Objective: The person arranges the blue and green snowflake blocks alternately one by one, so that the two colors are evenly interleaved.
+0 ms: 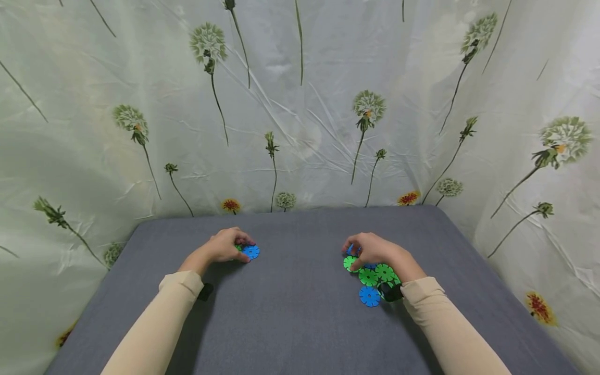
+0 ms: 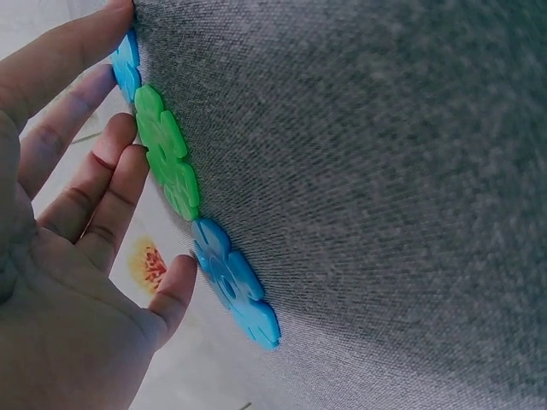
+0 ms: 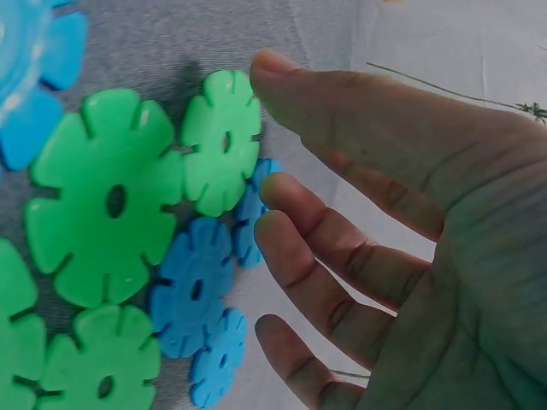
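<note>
My left hand (image 1: 228, 246) is at the left of the table, its thumb and index finger pinching a blue slotted plastic disc (image 1: 250, 252) at opposite edges. In the left wrist view, a green disc (image 2: 168, 154) lies beside it by the middle fingers, and another blue disc (image 2: 238, 282) lies near the little finger. My right hand (image 1: 372, 248) reaches over a loose group of discs, fingers loosely bent and apart. Its thumb tip is right at the edge of a green disc (image 3: 222, 143); its other fingertips are near a small-looking blue disc (image 3: 249, 213), partly hidden behind that green one.
More slotted discs lie under and beside the right wrist, among them a large-looking green disc (image 3: 102, 231), a blue disc (image 3: 190, 295) and a nearer blue disc (image 1: 370, 296). A grey cloth covers the table (image 1: 300, 302). A flower-printed curtain (image 1: 309, 114) hangs behind its far edge.
</note>
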A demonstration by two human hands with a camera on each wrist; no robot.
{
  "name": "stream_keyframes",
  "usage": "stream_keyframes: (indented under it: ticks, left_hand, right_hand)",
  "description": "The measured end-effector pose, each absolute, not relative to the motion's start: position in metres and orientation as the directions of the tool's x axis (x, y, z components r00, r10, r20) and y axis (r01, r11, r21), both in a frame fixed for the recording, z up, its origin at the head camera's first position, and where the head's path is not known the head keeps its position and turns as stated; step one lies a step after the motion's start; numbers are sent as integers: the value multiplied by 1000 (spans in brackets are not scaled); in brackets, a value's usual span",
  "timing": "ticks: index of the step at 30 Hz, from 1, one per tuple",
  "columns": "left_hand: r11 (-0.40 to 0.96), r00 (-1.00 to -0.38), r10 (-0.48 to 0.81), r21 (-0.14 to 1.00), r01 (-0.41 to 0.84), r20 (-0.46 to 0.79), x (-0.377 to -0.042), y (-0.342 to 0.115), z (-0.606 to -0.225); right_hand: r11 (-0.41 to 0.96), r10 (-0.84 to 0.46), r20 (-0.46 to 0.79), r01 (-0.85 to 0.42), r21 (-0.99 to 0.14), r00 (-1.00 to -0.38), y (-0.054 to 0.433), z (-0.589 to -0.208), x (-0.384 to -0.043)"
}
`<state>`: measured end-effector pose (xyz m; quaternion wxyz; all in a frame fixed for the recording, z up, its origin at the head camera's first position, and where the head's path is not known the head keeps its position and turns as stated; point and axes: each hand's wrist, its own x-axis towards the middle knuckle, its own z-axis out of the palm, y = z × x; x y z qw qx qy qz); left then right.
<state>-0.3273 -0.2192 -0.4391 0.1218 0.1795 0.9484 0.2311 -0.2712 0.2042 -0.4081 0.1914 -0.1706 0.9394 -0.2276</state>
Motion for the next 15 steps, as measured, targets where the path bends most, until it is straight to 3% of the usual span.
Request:
stream_keyframes:
  ticks: [15]
  left_hand:
    - [833,-910,387,481,274,-151,-326,-219,-438]
  right_hand:
    - [834,-389,-251,-223,-504,-886,211,-423,-265]
